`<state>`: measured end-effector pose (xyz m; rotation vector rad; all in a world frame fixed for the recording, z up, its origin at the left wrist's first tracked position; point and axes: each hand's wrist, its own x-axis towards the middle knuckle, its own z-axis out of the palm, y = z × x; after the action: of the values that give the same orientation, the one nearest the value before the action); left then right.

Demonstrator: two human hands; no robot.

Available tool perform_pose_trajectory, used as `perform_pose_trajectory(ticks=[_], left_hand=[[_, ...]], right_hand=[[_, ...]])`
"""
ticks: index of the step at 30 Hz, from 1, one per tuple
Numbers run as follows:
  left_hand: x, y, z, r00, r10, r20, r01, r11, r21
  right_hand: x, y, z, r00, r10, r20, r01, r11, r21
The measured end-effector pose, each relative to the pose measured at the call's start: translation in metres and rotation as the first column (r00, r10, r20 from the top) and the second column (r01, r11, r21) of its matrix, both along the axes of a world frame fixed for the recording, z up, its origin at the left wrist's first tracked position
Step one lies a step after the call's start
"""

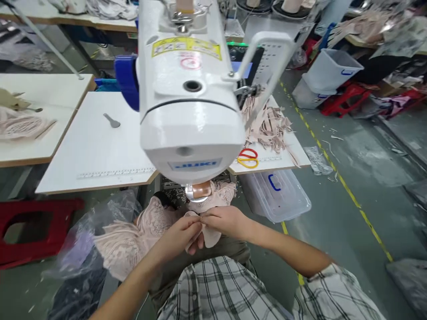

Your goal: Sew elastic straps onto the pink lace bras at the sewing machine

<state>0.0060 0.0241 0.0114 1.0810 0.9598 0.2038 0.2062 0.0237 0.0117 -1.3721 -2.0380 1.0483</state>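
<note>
A pale pink lace bra piece (212,236) is pinched between my two hands, just below the head of a white sewing machine (191,124). My left hand (187,233) grips its left side, thumb and fingers pressed together. From the right, my right hand (228,221) pinches the upper edge close to the left fingertips. Lace fabric (223,194) extends up beneath the machine's needle area, which the head mostly hides. More pink lace pieces (123,249) hang in a bunch to the left of my left forearm.
Red-and-yellow scissors (247,158) and a heap of pink fabric strips (267,126) lie on the right tabletop. A small grey tool (111,121) rests on the left tabletop (83,146). Below are a clear lidded box (283,195) and a red stool (36,222).
</note>
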Motion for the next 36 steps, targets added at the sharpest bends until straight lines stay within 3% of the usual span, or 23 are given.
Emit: perform_pose_trajectory(ticks=[2, 4, 5, 6, 7, 8, 9, 10, 12, 15, 17, 18, 20, 21, 22, 23, 24, 26, 30, 33, 36], left_hand=[[0.0, -0.002, -0.004, 0.983, 0.101, -0.153, -0.048, 0.948, 0.314], [0.001, -0.01, -0.014, 0.906, 0.374, -0.197, -0.172, 0.751, 0.637], [0.003, -0.016, -0.021, 0.866, 0.475, -0.16, -0.233, 0.664, 0.711], [0.008, -0.023, -0.029, 0.859, 0.5, -0.109, -0.289, 0.65, 0.703], [0.014, -0.031, -0.036, 0.897, 0.44, -0.046, -0.329, 0.733, 0.596], [0.022, -0.039, -0.043, 0.936, 0.349, 0.056, -0.34, 0.844, 0.415], [0.031, -0.047, -0.049, 0.941, 0.284, 0.184, -0.322, 0.921, 0.221], [0.04, -0.055, -0.053, 0.91, 0.283, 0.303, -0.318, 0.946, 0.069], [0.055, -0.069, -0.056, 0.806, 0.357, 0.472, -0.368, 0.927, -0.073], [0.058, -0.083, -0.057, 0.714, 0.447, 0.54, -0.548, 0.836, 0.032], [0.049, -0.085, -0.058, 0.762, 0.421, 0.492, -0.603, 0.738, 0.302], [0.043, -0.083, -0.058, 0.809, 0.389, 0.44, -0.578, 0.661, 0.479], [0.031, -0.072, -0.054, 0.888, 0.323, 0.327, -0.444, 0.419, 0.792], [0.026, -0.063, -0.051, 0.915, 0.303, 0.267, -0.356, 0.293, 0.888], [0.021, -0.053, -0.046, 0.932, 0.29, 0.22, -0.281, 0.191, 0.941], [0.018, -0.043, -0.041, 0.945, 0.287, 0.155, -0.204, 0.15, 0.967], [0.015, -0.033, -0.035, 0.949, 0.303, 0.087, -0.135, 0.14, 0.981], [0.013, -0.019, -0.025, 0.935, 0.345, -0.086, 0.014, 0.207, 0.978], [0.014, -0.011, -0.009, 0.862, 0.348, -0.369, 0.224, 0.393, 0.892], [0.016, -0.013, 0.001, 0.825, 0.329, -0.459, 0.293, 0.446, 0.846], [0.017, -0.012, 0.009, 0.819, 0.321, -0.476, 0.294, 0.478, 0.828]], right_hand=[[0.007, 0.004, -0.005, 0.998, -0.057, 0.033, 0.057, 0.998, -0.015], [0.022, 0.008, -0.009, 0.983, -0.186, -0.005, 0.185, 0.981, -0.063], [0.029, 0.009, -0.011, 0.955, -0.285, -0.079, 0.274, 0.953, -0.129], [0.033, 0.009, -0.013, 0.899, -0.395, -0.189, 0.346, 0.906, -0.246], [0.035, 0.008, -0.015, 0.814, -0.5, -0.297, 0.372, 0.84, -0.396], [0.033, 0.005, -0.016, 0.72, -0.585, -0.373, 0.344, 0.768, -0.541], [0.029, 0.001, -0.017, 0.643, -0.641, -0.419, 0.272, 0.703, -0.657], [0.023, -0.005, -0.016, 0.596, -0.669, -0.444, 0.182, 0.651, -0.737], [0.01, -0.017, -0.011, 0.584, -0.658, -0.476, 0.031, 0.604, -0.797], [-0.001, -0.03, 0.006, 0.61, -0.588, -0.531, -0.07, 0.627, -0.776], [-0.002, -0.027, 0.02, 0.675, -0.484, -0.557, -0.041, 0.728, -0.684], [-0.001, -0.022, 0.025, 0.726, -0.409, -0.553, -0.017, 0.793, -0.61], [0.001, -0.006, 0.033, 0.84, -0.255, -0.478, 0.052, 0.917, -0.396], [0.001, 0.004, 0.034, 0.89, -0.208, -0.405, 0.102, 0.959, -0.266], [0.0, 0.014, 0.034, 0.926, -0.197, -0.322, 0.161, 0.977, -0.137], [-0.001, 0.023, 0.031, 0.945, -0.217, -0.244, 0.216, 0.976, -0.028], [-0.002, 0.031, 0.027, 0.949, -0.255, -0.187, 0.268, 0.962, 0.046], [-0.004, 0.044, 0.016, 0.936, -0.319, -0.147, 0.331, 0.942, 0.06], [-0.005, 0.057, -0.003, 0.882, -0.347, -0.32, 0.315, 0.937, -0.148], [-0.002, 0.066, -0.006, 0.87, -0.337, -0.359, 0.305, 0.941, -0.146], [-0.001, 0.079, -0.003, 0.932, -0.298, -0.204, 0.302, 0.953, -0.015]])
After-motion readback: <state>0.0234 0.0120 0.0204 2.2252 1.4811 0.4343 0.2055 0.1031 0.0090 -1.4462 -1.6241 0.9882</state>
